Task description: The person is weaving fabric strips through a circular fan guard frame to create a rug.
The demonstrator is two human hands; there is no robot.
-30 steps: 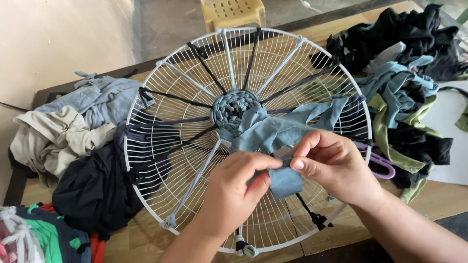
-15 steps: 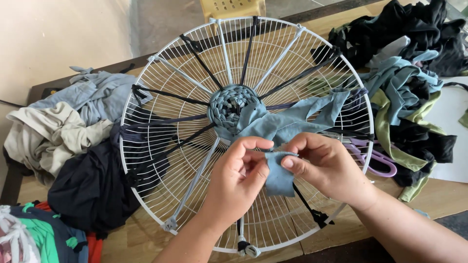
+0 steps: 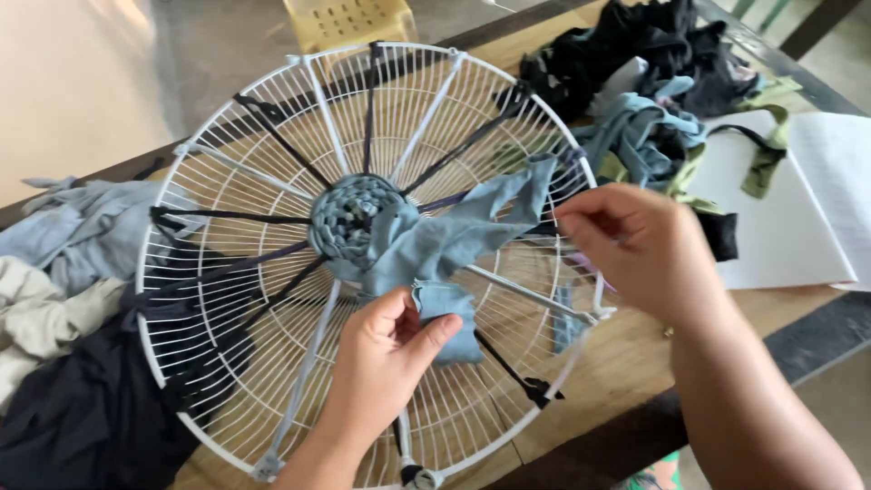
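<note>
Left hand [image 3: 386, 349]: thumb and fingers pinching grey-blue fabric strip [image 3: 445, 238] over white fan guard [image 3: 272, 136].
Right hand [image 3: 635, 245]: fingers curled together; grip unclear.

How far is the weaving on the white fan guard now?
Done: dark cloth strips run like spokes from hub to rim of the fan guard, and a small woven disc fills the centre. In hand: the left hand pinches the blue-grey strip; the right hand is beside it. Left: most of the guard is bare wire, and cloth piles lie unused.
</note>
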